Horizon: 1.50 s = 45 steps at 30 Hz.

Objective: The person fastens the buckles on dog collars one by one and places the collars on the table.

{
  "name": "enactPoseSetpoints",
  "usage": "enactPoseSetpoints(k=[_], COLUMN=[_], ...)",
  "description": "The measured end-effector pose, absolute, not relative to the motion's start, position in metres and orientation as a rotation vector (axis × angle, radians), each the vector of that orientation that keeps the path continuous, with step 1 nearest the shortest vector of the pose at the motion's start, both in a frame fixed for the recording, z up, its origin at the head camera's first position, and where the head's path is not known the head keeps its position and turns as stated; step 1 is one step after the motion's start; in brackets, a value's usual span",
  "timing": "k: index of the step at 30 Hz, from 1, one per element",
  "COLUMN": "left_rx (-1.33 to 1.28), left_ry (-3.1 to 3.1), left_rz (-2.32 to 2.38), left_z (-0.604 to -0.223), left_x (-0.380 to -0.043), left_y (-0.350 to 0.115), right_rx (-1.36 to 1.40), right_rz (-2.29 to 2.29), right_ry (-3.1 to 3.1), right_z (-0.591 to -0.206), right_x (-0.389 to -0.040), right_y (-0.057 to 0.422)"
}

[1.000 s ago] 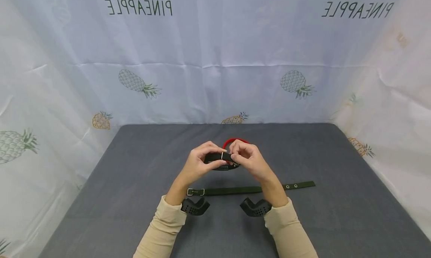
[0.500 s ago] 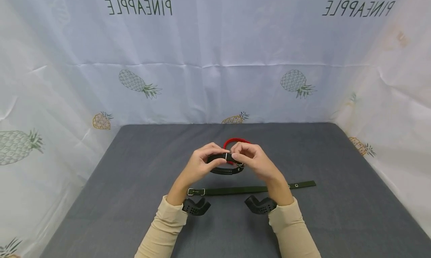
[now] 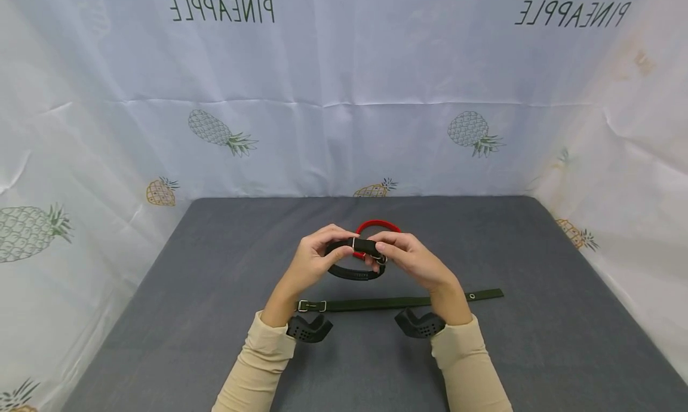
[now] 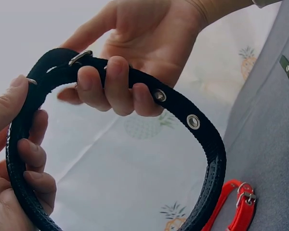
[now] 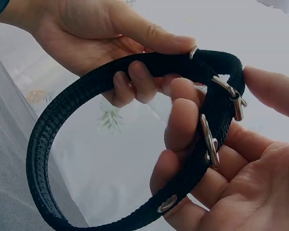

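Note:
A black dog collar [image 3: 352,274] is closed into a ring and held up between both hands over the table. My left hand [image 3: 312,257] pinches it at the left, thumb against a thin metal keeper loop [image 5: 193,52]. My right hand [image 3: 416,260] holds the collar near its metal buckle [image 5: 235,98], with fingers curled through the ring. A metal D-ring [image 5: 209,142] sits beside those fingers. Past the keeper, the strap bows up in a small loop beside the buckle. Metal eyelets [image 4: 193,121] line the strap.
A green collar [image 3: 371,304] lies stretched flat on the grey table [image 3: 215,340], partly hidden by the right forearm. Beyond the hands lies a red collar [image 3: 378,223] with a metal buckle. Pineapple-print curtains [image 3: 333,149] surround the table.
The right hand has shifted to the right, and more strap shows between the hands. The black collar's ring now appears wider, with its lower side in view. The metal keeper stays by the left thumb.

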<state>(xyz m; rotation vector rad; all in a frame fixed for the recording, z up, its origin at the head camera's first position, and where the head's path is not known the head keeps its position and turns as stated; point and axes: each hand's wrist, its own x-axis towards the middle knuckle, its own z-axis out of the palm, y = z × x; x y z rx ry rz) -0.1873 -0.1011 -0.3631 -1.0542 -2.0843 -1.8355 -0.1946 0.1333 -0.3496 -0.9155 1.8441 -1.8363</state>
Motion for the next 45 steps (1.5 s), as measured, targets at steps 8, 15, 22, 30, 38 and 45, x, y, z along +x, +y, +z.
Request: enactPoseSetpoints(k=[8, 15, 22, 30, 38, 45], left_rx=[-1.059, -1.036, -1.026, -1.046, -1.055, -1.059], left_ry=[-2.061, -2.082, -2.112, -2.106, -2.115, -2.120], left_rz=[-1.849, -1.881, -1.898, -1.907, -1.900, -1.881], left_z=[-0.363, -0.363, -0.363, -0.362, -0.362, -0.364], left_x=[-0.187, -0.186, -0.185, -0.185, -0.184, -0.185], left_y=[-0.101, -0.101, -0.101, -0.101, -0.099, -0.098], right_rx=[-0.882, -0.890, -0.903, -0.922, -0.927, -0.964], right_rz=[-1.854, -1.859, -1.855, -1.877, -1.907, -1.932], right_ry=[1.848, 1.852, 1.868, 1.875, 1.915, 1.945], right_z=[-0.349, -0.349, -0.349, -0.350, -0.352, -0.354], right_x=[-0.193, -0.193, -0.193, -0.193, -0.194, -0.193], right_y=[0.131, 0.130, 0.128, 0.126, 0.122, 0.117])
